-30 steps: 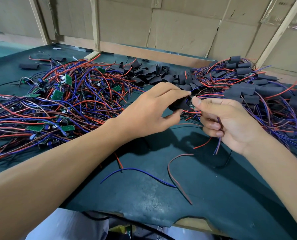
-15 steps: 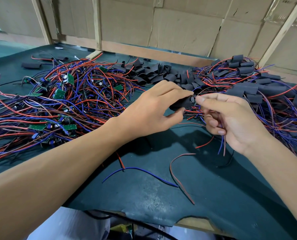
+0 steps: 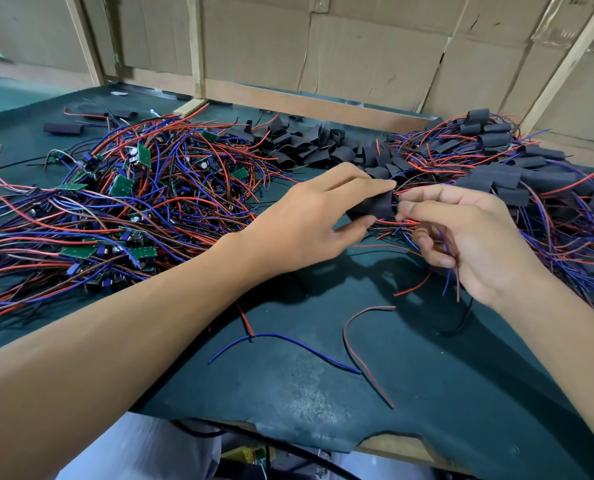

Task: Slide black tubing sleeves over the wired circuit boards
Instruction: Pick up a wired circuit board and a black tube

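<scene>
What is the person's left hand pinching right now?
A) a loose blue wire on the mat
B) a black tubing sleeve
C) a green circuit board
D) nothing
B: the left hand pinches a black tubing sleeve between thumb and fingers, facing the right hand, which holds wires.

A black tubing sleeve (image 3: 375,206) sits mid-frame, pinched at both ends. Bare green circuit boards (image 3: 122,185) with red and blue wires are heaped at left; empty sleeves (image 3: 309,143) are piled at upper centre, and sleeved boards (image 3: 503,174) at right.
</scene>
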`<state>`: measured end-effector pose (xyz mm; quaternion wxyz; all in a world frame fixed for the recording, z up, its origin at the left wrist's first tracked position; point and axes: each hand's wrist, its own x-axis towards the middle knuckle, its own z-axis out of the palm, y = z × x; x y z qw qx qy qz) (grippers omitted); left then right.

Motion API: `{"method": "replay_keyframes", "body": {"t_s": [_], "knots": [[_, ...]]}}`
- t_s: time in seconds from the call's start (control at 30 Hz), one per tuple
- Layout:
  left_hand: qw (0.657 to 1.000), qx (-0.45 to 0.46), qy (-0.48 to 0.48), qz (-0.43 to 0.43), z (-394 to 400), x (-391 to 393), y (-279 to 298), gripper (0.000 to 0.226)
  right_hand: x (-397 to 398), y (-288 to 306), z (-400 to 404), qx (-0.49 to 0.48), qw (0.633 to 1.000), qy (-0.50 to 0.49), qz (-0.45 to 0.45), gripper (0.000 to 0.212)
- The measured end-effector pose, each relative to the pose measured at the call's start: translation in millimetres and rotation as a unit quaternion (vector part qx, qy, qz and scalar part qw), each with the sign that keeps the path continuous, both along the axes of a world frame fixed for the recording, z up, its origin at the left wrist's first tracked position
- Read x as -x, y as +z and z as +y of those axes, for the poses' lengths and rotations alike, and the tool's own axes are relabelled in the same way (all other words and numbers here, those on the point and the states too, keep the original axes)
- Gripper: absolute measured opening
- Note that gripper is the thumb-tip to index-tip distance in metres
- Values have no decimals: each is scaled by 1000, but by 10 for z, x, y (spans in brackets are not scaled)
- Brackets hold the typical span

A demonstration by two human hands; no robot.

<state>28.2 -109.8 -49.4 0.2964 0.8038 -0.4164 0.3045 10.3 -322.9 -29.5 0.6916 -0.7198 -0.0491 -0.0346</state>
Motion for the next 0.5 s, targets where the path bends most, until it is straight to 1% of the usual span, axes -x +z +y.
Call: {"method": "replay_keyframes", "body": {"t_s": [0.2, 0.3, 0.33, 0.43, 0.5], "knots": [[1000, 11, -1, 8, 13, -7, 12, 41, -8, -21, -17, 16, 999, -33, -22, 10], [999, 26, -4, 17, 14, -8, 8, 40, 4, -8, -26, 5, 999, -13, -29, 8], [999, 31, -7, 18, 14, -12, 11, 39, 12, -5, -29, 3, 1000, 4, -31, 11], [999, 33, -15, 23, 21, 5, 30, 41, 52, -2, 3, 53, 997, 34, -46, 26], [999, 20, -20, 28, 20, 16, 30, 46, 57, -23, 26, 84, 995, 21, -55, 27]]}}
